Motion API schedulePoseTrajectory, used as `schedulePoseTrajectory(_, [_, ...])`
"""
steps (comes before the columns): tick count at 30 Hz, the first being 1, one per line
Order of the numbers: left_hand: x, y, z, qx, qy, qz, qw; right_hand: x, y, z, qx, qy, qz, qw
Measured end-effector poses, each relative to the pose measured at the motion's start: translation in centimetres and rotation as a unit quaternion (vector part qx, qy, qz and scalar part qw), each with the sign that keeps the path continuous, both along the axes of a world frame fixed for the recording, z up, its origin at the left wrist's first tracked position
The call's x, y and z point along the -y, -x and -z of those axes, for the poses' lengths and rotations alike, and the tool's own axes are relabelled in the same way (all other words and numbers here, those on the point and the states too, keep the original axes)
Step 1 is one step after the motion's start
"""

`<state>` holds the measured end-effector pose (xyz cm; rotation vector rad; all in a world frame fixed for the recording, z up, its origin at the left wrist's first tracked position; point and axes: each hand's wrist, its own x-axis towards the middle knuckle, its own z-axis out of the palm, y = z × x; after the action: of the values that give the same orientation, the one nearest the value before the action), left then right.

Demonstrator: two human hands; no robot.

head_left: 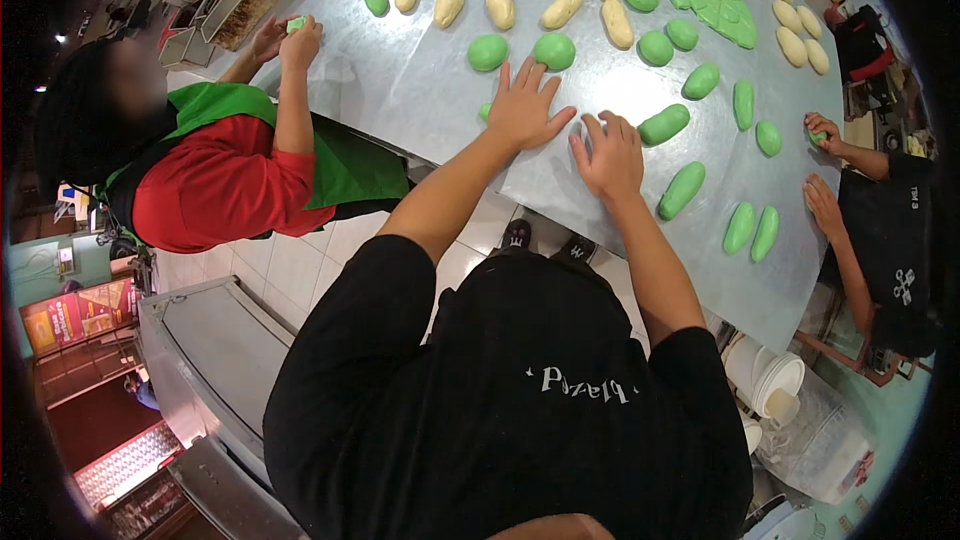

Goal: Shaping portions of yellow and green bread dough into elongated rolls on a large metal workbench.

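My left hand (523, 112) lies palm down with its fingers spread on the metal table (400, 90). Its fingertips reach the near edge of a round green dough ball (553, 51); a second green ball (487, 53) sits just to the left. Beside my left wrist a small green dough piece (485, 112) peeks out, mostly hidden by the arm. My right hand (610, 158) rests on the table, fingers apart and slightly bent, with nothing visible in it. Closest to it on the right is a thick green dough roll (664, 124).
Several cream dough pieces (500, 6) lie along the far side. A flattened green dough sheet (715, 8) and more green rolls (682, 190) spread to the right. A person in a green apron (225, 105) stands left, holding green dough; another person's hands (825, 205) work at right.
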<state>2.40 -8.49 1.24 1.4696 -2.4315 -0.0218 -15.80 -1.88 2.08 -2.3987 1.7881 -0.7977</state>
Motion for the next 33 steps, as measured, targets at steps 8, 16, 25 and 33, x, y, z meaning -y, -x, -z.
schedulePoseTrajectory(8, [-12.5,-3.9,-0.8,-0.071,-0.007,0.067,0.995,-13.6,2.4,0.8,-0.048,-0.017,-0.044,0.998])
schedulePoseTrajectory(16, [-1.2,0.2,0.2,-0.067,0.075,0.055,0.993,-0.8,-0.8,-0.8,-0.048,-0.039,0.023,0.998])
schedulePoseTrajectory(25, [-12.9,-3.9,-0.7,-0.063,-0.033,0.072,0.995,-11.8,2.0,0.3,-0.049,-0.049,-0.026,0.997])
schedulePoseTrajectory(33, [-3.3,-0.2,0.2,-0.037,0.064,0.057,0.996,-0.6,-1.0,-0.4,-0.067,-0.052,0.042,0.995])
